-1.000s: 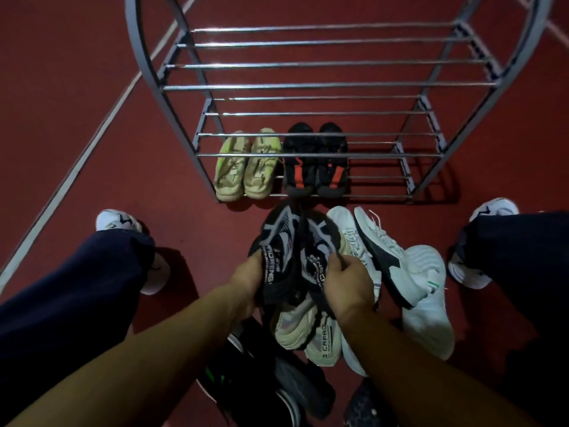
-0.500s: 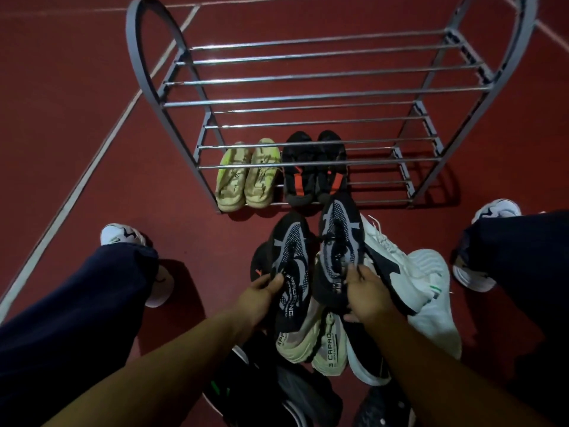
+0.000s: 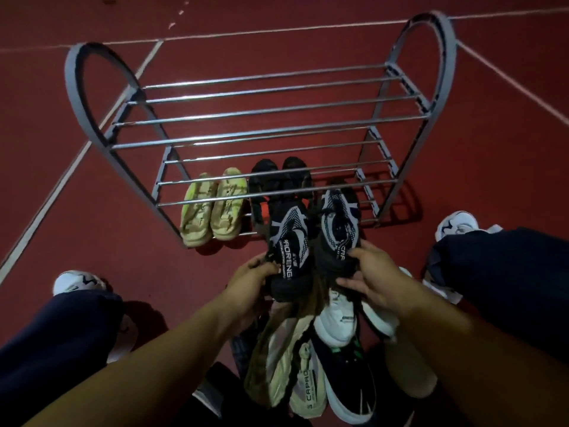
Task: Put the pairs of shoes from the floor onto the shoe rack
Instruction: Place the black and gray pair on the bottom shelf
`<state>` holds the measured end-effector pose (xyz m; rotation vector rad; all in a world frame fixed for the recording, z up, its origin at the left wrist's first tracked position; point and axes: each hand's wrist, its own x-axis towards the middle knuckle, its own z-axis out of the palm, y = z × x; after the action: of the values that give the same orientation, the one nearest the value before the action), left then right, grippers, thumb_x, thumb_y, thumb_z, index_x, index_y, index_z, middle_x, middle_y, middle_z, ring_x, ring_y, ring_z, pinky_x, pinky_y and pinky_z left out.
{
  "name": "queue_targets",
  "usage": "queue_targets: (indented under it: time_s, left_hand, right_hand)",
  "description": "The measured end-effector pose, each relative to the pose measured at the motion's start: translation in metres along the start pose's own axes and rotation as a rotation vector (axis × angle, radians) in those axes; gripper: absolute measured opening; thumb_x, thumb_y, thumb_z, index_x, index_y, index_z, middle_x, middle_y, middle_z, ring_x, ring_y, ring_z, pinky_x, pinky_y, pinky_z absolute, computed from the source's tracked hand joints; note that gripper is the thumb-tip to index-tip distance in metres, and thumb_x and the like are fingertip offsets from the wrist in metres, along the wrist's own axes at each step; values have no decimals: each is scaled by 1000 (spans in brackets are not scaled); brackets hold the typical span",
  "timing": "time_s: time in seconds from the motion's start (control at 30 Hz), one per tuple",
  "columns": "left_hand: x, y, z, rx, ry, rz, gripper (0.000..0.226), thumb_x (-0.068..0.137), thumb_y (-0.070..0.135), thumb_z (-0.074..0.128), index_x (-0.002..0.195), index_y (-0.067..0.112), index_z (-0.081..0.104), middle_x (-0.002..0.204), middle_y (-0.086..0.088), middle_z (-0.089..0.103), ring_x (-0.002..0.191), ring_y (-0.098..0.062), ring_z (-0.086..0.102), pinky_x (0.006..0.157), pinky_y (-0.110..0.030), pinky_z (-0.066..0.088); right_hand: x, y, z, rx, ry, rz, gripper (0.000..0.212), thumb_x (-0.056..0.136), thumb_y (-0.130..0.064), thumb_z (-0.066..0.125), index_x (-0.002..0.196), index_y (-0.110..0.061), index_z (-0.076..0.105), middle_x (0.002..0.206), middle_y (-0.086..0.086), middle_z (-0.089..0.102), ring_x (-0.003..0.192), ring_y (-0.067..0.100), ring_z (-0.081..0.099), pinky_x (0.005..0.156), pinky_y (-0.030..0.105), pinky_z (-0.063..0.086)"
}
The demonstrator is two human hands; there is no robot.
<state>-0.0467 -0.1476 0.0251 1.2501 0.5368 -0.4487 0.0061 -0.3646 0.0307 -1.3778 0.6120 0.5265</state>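
Observation:
I hold a pair of black shoes with white patterns above the floor, toes toward the rack. My left hand (image 3: 251,280) grips the heel of the left black shoe (image 3: 289,241). My right hand (image 3: 368,272) grips the heel of the right black shoe (image 3: 338,226), which reaches the front of the lowest shelf. The grey metal shoe rack (image 3: 264,140) stands ahead. On its lowest shelf, at the left, sits a pale yellow-green pair (image 3: 212,208) and beside it a black pair with orange (image 3: 278,177).
Under my hands lies a heap of shoes on the red floor: a beige pair (image 3: 295,365), white sneakers (image 3: 338,322) and a dark shoe with green marks (image 3: 348,374). My knees in dark trousers and white sneakers (image 3: 77,282) flank the heap. The rack's upper shelves carry nothing.
Both hands have lifted the black patterned pair and carried it forward toward the rack's lowest shelf. The view has tilted up, showing more of the rack.

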Motion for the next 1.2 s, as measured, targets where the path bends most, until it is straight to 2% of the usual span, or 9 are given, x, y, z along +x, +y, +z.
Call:
queue_targets:
  time_s: [0.17,0.27,0.53,0.63,0.73,0.87,1.0,1.1,1.2]
  left_hand:
    - [39,20,36,70,19,-41,33,89,11,59,120,22,61,99,-8,72,76,-22,68,55,-31,54]
    - [67,25,51,67,48,-33,43,88,12,62,129,27,57,113,-9,71,83,-23,71,54,-29,54]
    - [165,50,102,148,87,12,42,91,10,59,131,19,54,116,-10,68,93,-27,70,69,-37,60]
    - [201,51,118,197,89,11,48,95,12,56,140,25,45,120,-10,65,98,-33,67,75,-43,59]
    - [226,45,125,395,127,60,47,98,12,48,143,25,42,123,-11,64,105,-32,64,93,-44,54]
    - [245,25,132,565,366,171,47,97,14,42,142,25,44,124,-12,65,111,-35,61,101,-41,47]
    - [239,23,146,818,579,182,37,97,10,39,130,22,49,108,-13,68,102,-36,63,80,-34,44]
    - [234,28,148,1280,532,218,31,95,10,36,125,15,42,101,-14,68,94,-35,66,69,-36,43]
    - [225,30,139,1355,428,304,37,93,15,45,128,17,35,108,-12,66,91,-34,66,72,-38,51]
  right_hand:
    - [39,-26,-32,-174,124,23,40,101,-3,41,136,-20,50,133,15,58,117,40,59,75,49,59]
    - [63,-33,-43,-191,174,-22,41,101,-6,44,138,-20,52,130,12,61,108,34,62,67,43,60]
    - [138,-45,-42,-48,296,-25,41,102,-12,46,143,-12,45,142,10,50,121,35,56,65,37,58]
    - [165,-46,-47,0,377,-16,44,102,-9,46,145,-11,43,146,13,45,124,39,53,76,44,59]
    - [180,-46,-48,56,401,-16,45,102,-7,47,146,-8,41,150,15,40,129,42,47,93,58,51]
    - [194,-37,-46,60,443,-23,43,102,-11,48,143,-1,43,144,19,47,124,43,52,90,57,53]
    - [202,-29,-54,62,476,-65,40,99,-11,55,138,-2,51,138,15,51,112,36,58,83,51,57]
    - [201,-19,-44,75,551,-130,46,96,-20,59,138,-2,50,134,12,56,111,34,60,94,53,53]
    - [204,5,-29,119,682,-194,57,84,-28,66,133,-1,51,126,18,61,111,37,63,96,52,51]
